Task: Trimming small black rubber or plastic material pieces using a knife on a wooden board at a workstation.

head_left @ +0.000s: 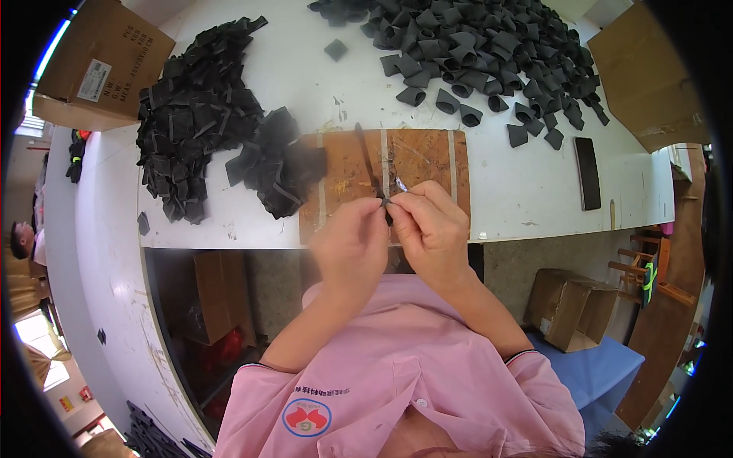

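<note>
My left hand [350, 243] and my right hand [432, 229] meet over the near edge of a brown board [427, 153]. Fingers of both are closed in a pinch on a small black piece [388, 217], mostly hidden by the fingertips. The left hand is slightly blurred. Just beyond the fingertips a thin dark stick-like thing [363, 153] lies on the board, its near end by my hands. Close to my right forefinger there is a small whitish object [401, 184], too small to name. Flat black pieces [279, 172] overlap the board's left side.
A larger heap of flat black pieces [195, 122] lies at the left; folded black loops [473, 57] are piled at the far right. A phone [587, 174] rests on the white table [527, 191]. Cardboard boxes [114, 65] stand at both far corners. A person [24, 238] is far left.
</note>
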`<state>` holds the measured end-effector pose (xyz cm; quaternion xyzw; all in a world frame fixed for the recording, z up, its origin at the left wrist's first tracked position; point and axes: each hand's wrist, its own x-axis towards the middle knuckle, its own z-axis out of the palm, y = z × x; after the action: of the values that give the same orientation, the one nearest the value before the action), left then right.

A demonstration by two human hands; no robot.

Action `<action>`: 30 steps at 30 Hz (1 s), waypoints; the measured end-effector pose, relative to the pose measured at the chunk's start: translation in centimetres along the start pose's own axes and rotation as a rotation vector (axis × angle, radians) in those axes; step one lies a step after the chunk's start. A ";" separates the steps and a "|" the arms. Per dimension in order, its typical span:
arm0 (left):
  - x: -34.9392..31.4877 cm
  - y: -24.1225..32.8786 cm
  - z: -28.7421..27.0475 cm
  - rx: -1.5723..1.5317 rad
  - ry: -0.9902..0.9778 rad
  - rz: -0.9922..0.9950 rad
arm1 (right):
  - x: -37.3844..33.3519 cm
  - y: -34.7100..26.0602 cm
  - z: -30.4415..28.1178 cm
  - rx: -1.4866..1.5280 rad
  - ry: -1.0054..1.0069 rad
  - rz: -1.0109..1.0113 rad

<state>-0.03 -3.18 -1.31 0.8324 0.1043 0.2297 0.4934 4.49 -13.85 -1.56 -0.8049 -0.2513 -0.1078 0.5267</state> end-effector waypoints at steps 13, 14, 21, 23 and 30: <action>2.0 0.0 -0.1 0.010 0.227 0.301 | 1.2 0.3 -0.3 1.561 -0.338 0.782; 2.0 0.2 -0.2 0.009 0.237 0.312 | 1.5 0.2 -0.7 1.559 -0.347 0.768; 6.1 3.3 -4.0 -1.751 -0.370 -0.573 | 7.5 -4.4 -3.2 0.847 -0.421 0.384; 6.9 5.0 -4.9 -2.104 -0.504 -0.665 | 9.7 -4.5 -3.1 0.816 -0.482 0.326; 6.1 0.9 -2.8 -1.325 -0.247 -0.472 | 8.1 -0.7 -0.8 0.883 -0.463 0.444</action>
<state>3.89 1.00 2.28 0.3325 0.0635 0.0359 0.9403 11.10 -11.97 2.85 -0.5436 -0.2061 0.3018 0.7556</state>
